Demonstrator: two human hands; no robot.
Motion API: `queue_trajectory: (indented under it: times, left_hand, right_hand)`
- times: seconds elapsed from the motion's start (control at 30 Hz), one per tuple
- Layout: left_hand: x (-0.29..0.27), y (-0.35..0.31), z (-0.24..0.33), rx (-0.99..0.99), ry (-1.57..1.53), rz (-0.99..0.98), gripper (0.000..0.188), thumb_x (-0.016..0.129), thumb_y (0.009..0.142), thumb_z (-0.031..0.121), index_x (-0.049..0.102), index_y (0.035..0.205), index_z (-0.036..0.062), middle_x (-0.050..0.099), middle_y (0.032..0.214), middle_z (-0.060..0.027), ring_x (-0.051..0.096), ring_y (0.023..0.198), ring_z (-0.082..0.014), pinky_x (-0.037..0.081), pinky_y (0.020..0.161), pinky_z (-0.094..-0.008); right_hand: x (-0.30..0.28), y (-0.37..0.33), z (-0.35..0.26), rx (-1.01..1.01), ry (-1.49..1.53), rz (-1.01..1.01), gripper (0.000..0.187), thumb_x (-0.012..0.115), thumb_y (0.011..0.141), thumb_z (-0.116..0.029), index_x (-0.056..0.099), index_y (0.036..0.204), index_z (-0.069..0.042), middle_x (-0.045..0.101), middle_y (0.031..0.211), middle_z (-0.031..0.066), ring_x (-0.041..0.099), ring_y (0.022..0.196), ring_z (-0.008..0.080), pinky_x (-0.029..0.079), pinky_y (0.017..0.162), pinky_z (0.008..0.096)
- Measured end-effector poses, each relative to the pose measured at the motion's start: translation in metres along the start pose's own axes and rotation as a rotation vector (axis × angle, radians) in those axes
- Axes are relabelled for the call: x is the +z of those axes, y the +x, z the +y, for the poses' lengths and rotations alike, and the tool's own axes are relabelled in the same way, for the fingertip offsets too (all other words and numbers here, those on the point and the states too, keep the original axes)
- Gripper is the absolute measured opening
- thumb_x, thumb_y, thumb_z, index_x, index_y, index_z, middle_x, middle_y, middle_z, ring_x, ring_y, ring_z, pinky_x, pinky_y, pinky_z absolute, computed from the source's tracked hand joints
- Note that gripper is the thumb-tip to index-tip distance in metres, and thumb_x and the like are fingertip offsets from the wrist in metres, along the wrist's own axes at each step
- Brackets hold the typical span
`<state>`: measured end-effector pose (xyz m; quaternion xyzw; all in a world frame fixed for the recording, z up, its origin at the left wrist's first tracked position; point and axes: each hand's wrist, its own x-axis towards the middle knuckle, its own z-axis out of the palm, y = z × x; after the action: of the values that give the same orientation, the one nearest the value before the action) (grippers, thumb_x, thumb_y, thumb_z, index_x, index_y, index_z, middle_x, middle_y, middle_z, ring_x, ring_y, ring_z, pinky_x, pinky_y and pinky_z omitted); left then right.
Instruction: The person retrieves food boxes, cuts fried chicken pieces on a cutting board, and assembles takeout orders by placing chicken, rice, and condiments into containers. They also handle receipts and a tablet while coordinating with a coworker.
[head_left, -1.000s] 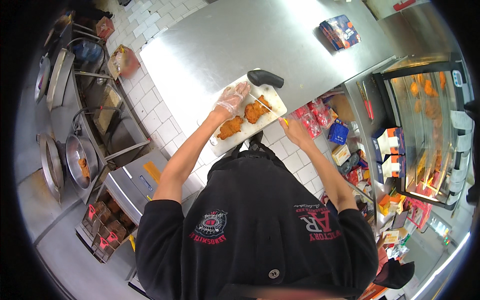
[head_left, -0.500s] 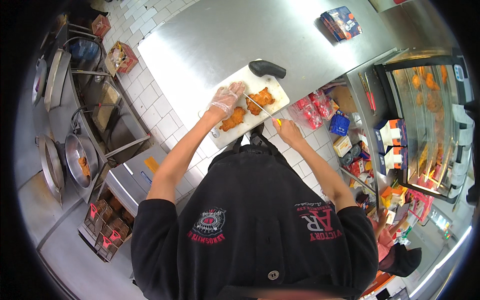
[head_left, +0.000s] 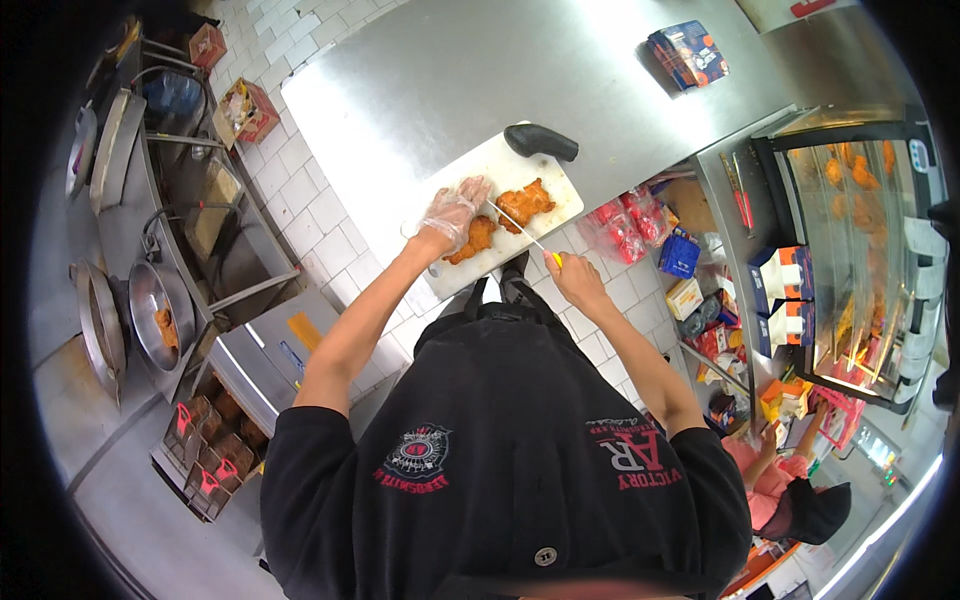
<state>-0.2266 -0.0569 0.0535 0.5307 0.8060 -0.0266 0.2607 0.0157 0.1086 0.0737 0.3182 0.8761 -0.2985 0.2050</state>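
My left hand (head_left: 455, 212), in a clear plastic glove, lies with its fingers stretched out over the white cutting board (head_left: 563, 203). It is beside a piece of fried chicken (head_left: 474, 240) and partly covers it. My right hand (head_left: 579, 281) is closed round the yellow handle of a knife (head_left: 533, 239). The blade slants up and left across the board, its tip close to my left fingers. A second piece of fried chicken (head_left: 526, 203) sits just right of the blade. At the board's far edge lies a black, curved, thick object (head_left: 541, 142) whose kind I cannot make out.
The board rests on the near edge of a steel table (head_left: 450, 70). Folded blue boxes (head_left: 689, 54) stand at its far right. To the right is a glass display case (head_left: 850, 250) with fried food; a co-worker (head_left: 790, 490) is below it. Pans (head_left: 163, 318) and fryer baskets (head_left: 208, 455) are at left.
My right hand has drawn slightly down and right with the knife. My left hand stays by the left chicken piece. The co-worker's arms have shifted. The whole view has moved a little.
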Motion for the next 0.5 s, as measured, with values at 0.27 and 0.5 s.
queue_trajectory:
  times: [0.27,0.5]
  left_hand:
    - [-0.014,-0.006,-0.014,0.024,0.019,0.049,0.082,0.050,0.086,-0.003,0.020,0.161,0.0134,0.018,0.169,-0.0080,0.020,0.155,-0.0241,0.022,0.124,-0.0474]
    - [0.004,-0.056,-0.041,-0.022,0.043,0.000,0.081,0.053,0.087,0.001,0.023,0.161,0.0142,0.019,0.169,-0.0056,0.020,0.155,-0.0220,0.020,0.125,-0.0480]
  right_hand:
    - [-0.015,0.004,-0.017,-0.027,0.117,-0.047,0.063,0.041,0.105,-0.051,0.067,0.090,0.004,0.067,0.086,0.0318,0.065,0.088,0.0508,0.051,0.080,0.0570]
    - [0.022,-0.040,-0.070,0.021,0.235,-0.101,0.065,0.040,0.105,-0.052,0.065,0.091,0.006,0.066,0.085,0.0332,0.063,0.086,0.0511,0.048,0.079,0.0565]
